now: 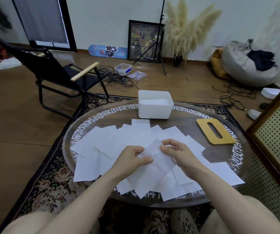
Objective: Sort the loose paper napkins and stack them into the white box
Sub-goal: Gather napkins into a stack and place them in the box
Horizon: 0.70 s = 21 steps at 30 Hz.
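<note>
Centrally, both hands meet over the round dark wooden table with white lettering round its rim (88, 125), sharing one thin white paper napkin (157, 159) held tilted just above the pile. The left hand (132, 157) has its fingers curled, thumb pressed on the napkin's left edge so that it pinches the sheet; the right hand (176, 152) pinches the upper right edge between thumb and bent fingers. Beneath them the loose white paper napkins (112, 142) lie scattered and overlapping across most of the tabletop, several hanging over the near edge. At the far side of the table stands the open rectangular white plastic box (154, 110), with some white sheets lying flat inside it. To its right, apart from the box and beside the napkins, a flat tan wooden lid with an oval slot (203, 125) lies on the table. Beyond the table, a black folding chair with pale wooden armrests (54, 71) stands on the brown floor, near tangled black cables (115, 78).
</note>
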Each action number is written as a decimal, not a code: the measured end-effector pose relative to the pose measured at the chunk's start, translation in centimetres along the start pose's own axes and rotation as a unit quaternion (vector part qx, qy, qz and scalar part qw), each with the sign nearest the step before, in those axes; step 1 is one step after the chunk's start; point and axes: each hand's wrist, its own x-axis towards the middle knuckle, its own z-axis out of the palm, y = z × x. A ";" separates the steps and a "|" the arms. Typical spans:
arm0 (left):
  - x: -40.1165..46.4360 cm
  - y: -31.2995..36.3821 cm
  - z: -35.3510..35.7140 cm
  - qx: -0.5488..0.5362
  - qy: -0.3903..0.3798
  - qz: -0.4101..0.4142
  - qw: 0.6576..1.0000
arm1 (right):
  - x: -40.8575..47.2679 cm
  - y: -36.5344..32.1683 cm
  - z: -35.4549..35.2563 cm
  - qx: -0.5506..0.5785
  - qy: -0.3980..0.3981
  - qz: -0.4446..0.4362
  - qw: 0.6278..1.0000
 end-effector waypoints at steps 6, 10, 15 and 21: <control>0.1 0.3 0.0 -0.078 0.110 -0.040 0.990 | -0.1 0.1 0.2 0.009 -0.026 0.030 0.999; 0.1 0.1 0.3 -0.151 0.129 -0.090 0.976 | -0.2 0.5 0.5 -0.035 -0.035 0.054 0.997; 0.2 0.0 0.6 -0.172 0.099 -0.126 0.972 | -0.1 1.0 0.1 -0.117 -0.043 0.044 0.991; 0.1 0.1 1.6 -0.142 0.118 -0.128 0.975 | -0.1 1.4 -1.0 -0.174 -0.023 0.026 0.984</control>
